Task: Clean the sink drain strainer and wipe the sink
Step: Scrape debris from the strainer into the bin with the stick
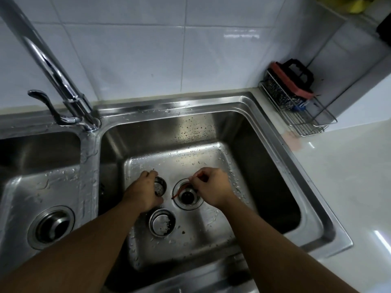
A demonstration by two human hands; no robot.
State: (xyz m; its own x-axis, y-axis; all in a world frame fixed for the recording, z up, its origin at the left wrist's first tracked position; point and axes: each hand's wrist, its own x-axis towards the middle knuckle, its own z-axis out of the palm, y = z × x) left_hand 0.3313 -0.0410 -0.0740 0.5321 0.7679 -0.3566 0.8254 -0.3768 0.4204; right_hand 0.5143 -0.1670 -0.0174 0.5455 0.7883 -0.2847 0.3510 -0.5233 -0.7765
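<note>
The right basin of a steel double sink (275,166) has its drain hole (188,196) uncovered. My left hand (143,192) grips a round metal strainer cup (160,187) just left of the drain. My right hand (211,187) pinches a thin red strip (179,192) that hangs over the drain's left rim. A second metal strainer piece (161,223) lies on the basin floor in front of the drain, with white bits on it. Small dark crumbs dot the wet floor near it.
A chrome faucet (53,66) rises at the back left above the divider. The left basin holds its own drain (51,227). A wire rack (300,111) on the white counter at the right holds steel wool and a red scrub pad with a black handle.
</note>
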